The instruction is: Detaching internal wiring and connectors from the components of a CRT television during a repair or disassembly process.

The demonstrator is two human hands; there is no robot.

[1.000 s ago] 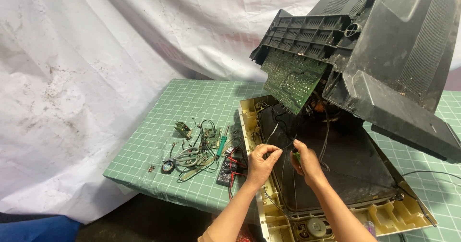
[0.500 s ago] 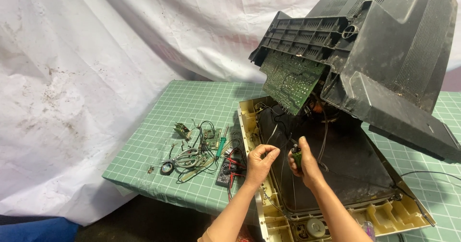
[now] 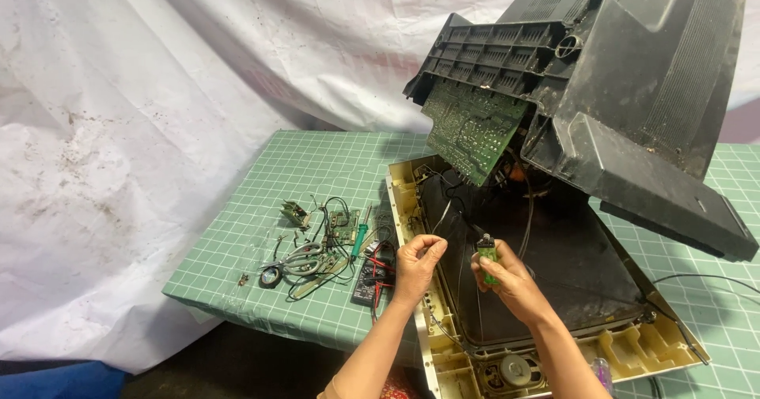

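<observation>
two bare hands work over the opened television set. the right hand (image 3: 507, 284) pinches a small green tool (image 3: 488, 258), with a clear green body and a dark tip, between thumb and fingers; it stands nearly upright above the dark back of the picture tube (image 3: 554, 276). the left hand (image 3: 417, 266) is curled into a loose fist at the left edge of the tube, fingertips drawn together on what looks like a thin black wire (image 3: 443, 213) running up toward the circuit board; whether it truly grips the wire is too fine to tell. the two hands sit near each other, apart by a narrow gap.

the tube lies face down in a yellowed plastic front frame (image 3: 633, 351), and a round speaker (image 3: 513, 370) shows in the frame's lower edge beside the right forearm. above, the black rear housing (image 3: 641, 82) is tilted up and back, with a green circuit board (image 3: 471, 126) hanging slanted from its underside over the tube's upper left corner.

all of it rests on a table covered by a green gridded cutting mat (image 3: 317, 161). left of the frame lies a cluster of parts: a black multimeter (image 3: 370, 282) with red leads just beside the frame, a green-handled screwdriver (image 3: 359, 241), grey-handled scissors (image 3: 297, 260), a roll of black tape (image 3: 271, 276), and small loose boards and wires. a stained white cloth (image 3: 158, 90) hangs behind and to the left.
</observation>
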